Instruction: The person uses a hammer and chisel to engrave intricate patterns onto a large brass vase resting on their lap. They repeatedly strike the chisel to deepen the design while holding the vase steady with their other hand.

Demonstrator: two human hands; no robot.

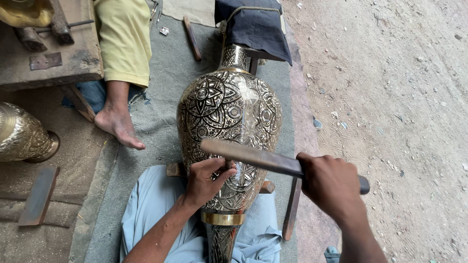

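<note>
Big brass vase (pixel 229 112) lies on its side across my lap, neck pointing away from me, foot toward me. Surface is shiny gold-tone, covered w/ engraved work: star-flower medallion near the shoulder, smaller round rosettes around it, scrollwork filling the gaps. A plain polished band rings the narrow stem near my knees. Neck end rests under a dark cloth bundle (pixel 253 24) at the far end of the grey mat (pixel 161 92).

My left hand (pixel 207 180) is pressed on the vase belly, grip pinched around a small chisel (pixel 227 163) — only its top shows, tip hidden by my fingers. My right hand (pixel 331 185) has its grip clenched on the handle of a long flat-faced hammer (pixel 253 156), held crosswise over the vase, head just above the chisel.

Counts: 2 vases in view — the one I'm on, plus a second brass vase (pixel 22 136) at the left edge, partly cut off. 1 hammer in hand, 1 chisel. 1 low wooden bench (pixel 48 58) upper left w/ tools on it. Another person's bare foot (pixel 119 124) and yellow trouser leg (pixel 124 39) on the mat, beside the vase, not touching it. 1 flat metal bar (pixel 39 195) on the ground at left. Dirt ground (pixel 390 97) to the right.
</note>
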